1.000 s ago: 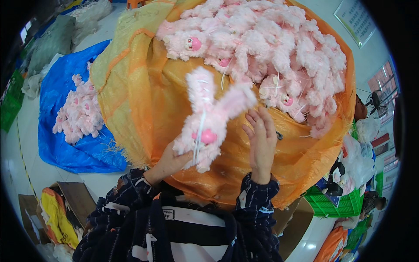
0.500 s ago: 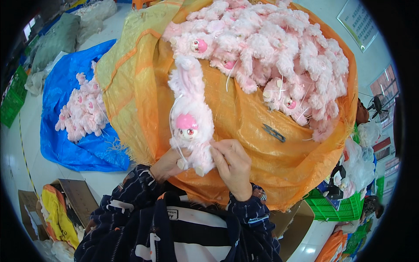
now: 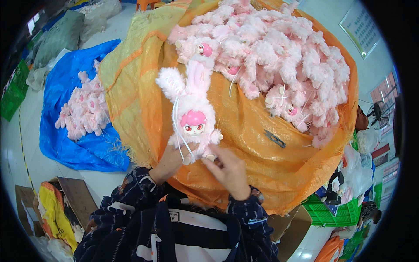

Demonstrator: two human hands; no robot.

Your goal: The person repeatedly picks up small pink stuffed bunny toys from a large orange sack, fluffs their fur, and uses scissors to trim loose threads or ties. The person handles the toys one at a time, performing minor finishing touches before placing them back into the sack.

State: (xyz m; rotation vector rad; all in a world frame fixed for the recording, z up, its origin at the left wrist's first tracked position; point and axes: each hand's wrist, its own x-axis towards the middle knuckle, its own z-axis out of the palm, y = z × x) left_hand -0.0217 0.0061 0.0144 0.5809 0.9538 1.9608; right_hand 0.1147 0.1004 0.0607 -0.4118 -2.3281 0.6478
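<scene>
A pink plush bunny doll (image 3: 194,118) faces up with its long ears pointing away from me. It has a hard face with pink hair and red eyes, and a white cord loops down its left side. My left hand (image 3: 169,161) grips the doll's lower body from behind, its fingertips hidden under the plush. At the doll's lower right, my right hand (image 3: 229,171) has thumb and fingers around a foot, slightly blurred. Beyond, a large heap of similar plush bunnies (image 3: 270,56) lies on an orange woven sheet (image 3: 244,174).
Small thread snips (image 3: 275,139) lie on the orange sheet to the right. On the left, a blue sheet (image 3: 56,148) bears a smaller heap of pink plush (image 3: 85,109). A green crate (image 3: 334,212) and cardboard boxes (image 3: 76,196) stand near the sides.
The doll has turned to show its face more squarely, and its ears have spread apart. My right hand has shifted from the doll's side down to its foot.
</scene>
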